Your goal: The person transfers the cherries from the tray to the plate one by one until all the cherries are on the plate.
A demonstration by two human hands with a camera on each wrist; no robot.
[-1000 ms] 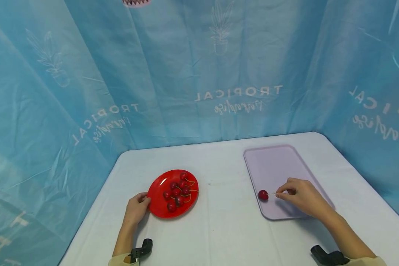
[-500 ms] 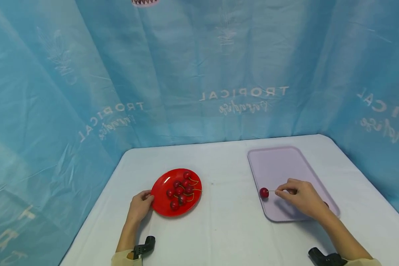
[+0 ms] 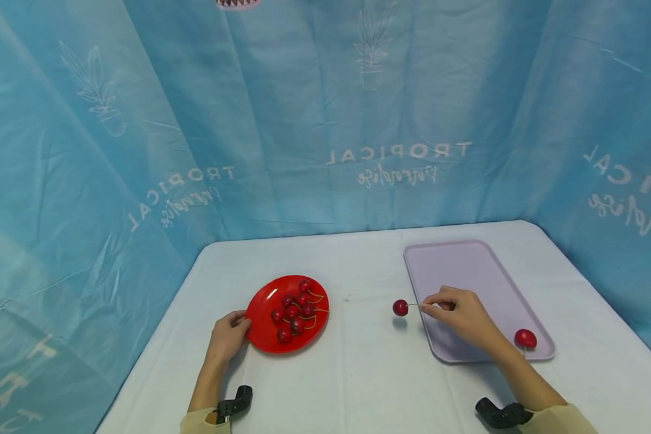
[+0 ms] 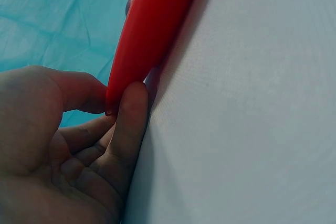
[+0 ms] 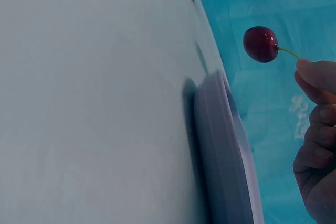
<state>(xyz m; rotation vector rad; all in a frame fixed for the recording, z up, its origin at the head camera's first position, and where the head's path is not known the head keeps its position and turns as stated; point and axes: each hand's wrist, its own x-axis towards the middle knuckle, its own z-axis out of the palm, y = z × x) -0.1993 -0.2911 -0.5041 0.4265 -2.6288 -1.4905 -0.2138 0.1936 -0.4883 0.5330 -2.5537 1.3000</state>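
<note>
One cherry [image 3: 400, 307] hung from the right hand [image 3: 458, 313], which pinched the thin stem between thumb and fingertip. The fruit was in the air above the white counter [image 3: 369, 374], just outside the left edge of the pale purple tray [image 3: 456, 265]; its small shadow lay on the cloth below it. From the right hand the cherry lay at about nine o'clock, and the long axis of stem and fruit ran almost level, from three o'clock to nine o'clock, pointing toward the red plate [image 3: 260, 337]. In the right wrist view the cherry [image 5: 261, 44] was clear of the tray rim [image 5: 220, 145], with the stem going into the fingertips [image 5: 315, 77].

The left hand [image 3: 229, 335] held the plate at its eight o'clock edge, thumb on the rim and fingers curled under it; the left wrist view showed the fingers [image 4: 128, 124] against the red edge [image 4: 152, 30]. Several cherries [image 3: 295, 310] with stems lay on the plate. The right hand was the nearer one to the hanging cherry; the left hand was well apart from it.

Half a second earlier the same cherry was over the tray's left part, and the right hand rested further toward three o'clock. Now both had shifted toward nine o'clock, and a second cherry [image 3: 525, 339] showed near the tray's five o'clock corner, where the hand had covered it before. The left hand had not moved.
</note>
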